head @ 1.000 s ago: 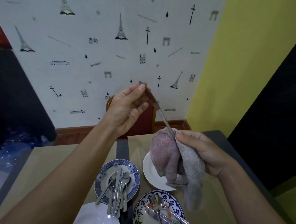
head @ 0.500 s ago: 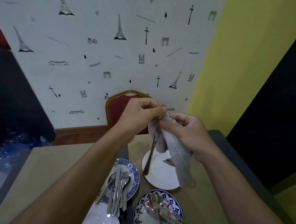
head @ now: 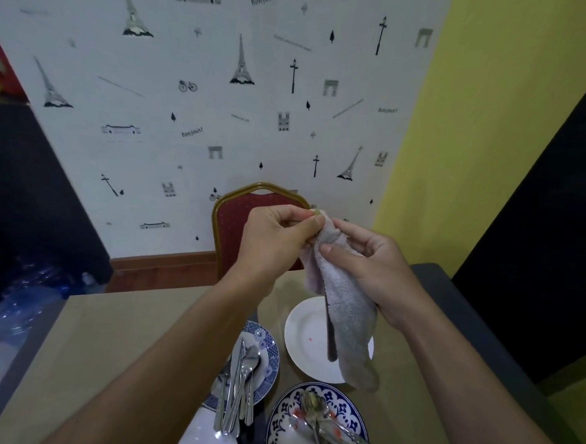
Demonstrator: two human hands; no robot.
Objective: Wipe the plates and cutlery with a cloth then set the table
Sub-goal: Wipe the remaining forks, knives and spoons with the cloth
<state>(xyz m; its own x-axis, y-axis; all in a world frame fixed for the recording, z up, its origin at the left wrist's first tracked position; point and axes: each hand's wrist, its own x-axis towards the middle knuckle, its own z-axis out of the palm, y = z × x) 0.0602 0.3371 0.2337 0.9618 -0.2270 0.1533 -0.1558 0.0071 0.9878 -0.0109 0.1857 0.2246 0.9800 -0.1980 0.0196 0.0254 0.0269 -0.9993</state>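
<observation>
Cutlery is lying on two patterned plates on the tabletop.
Above a white plate, the left hand is pinching a utensil by its top while the right hand is gripping the cloth around it, before a red chair.

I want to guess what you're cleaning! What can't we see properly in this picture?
Head view:
- The utensil: only its dark lower end shows. The cloth in the right hand and the pinching left hand hide the rest, so its kind is unclear.
- The nearest white plate: cut by the bottom edge.
- The chair: seat behind the table.
</observation>
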